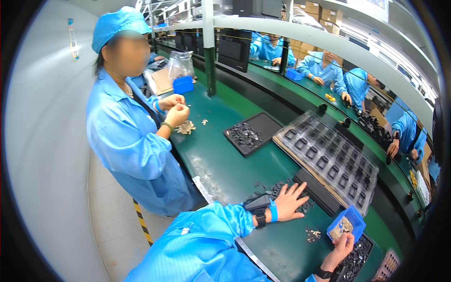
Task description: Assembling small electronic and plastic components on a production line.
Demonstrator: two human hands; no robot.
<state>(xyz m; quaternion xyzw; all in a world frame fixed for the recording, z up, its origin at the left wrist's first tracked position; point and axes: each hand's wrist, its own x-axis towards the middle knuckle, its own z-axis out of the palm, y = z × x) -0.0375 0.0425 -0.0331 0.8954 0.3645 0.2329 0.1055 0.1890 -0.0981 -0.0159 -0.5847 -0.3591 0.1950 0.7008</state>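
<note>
My left hand [289, 204] lies with fingers spread over a loose pile of small black parts [277, 189] on the green table. Past its fingertips is a flat black tray [323, 196]. Over at the right, my right hand [341, 251] is closed in a pinch at the near edge of a blue bin [357, 221]. Whatever its fingertips hold is too small to make out. Small beige pieces [339, 229] fill part of that bin. Below it, a black tray of small dark parts [359, 256] is partly hidden by my right hand.
A clear plastic tray [329, 162] holds rows of black frames. Farther left stands a black tray with dark pieces [245, 135]. A co-worker in blue [136, 122] handles something small above beige pieces [185, 127]. More people work beyond the rail. Small bits [313, 235] lie near the bin.
</note>
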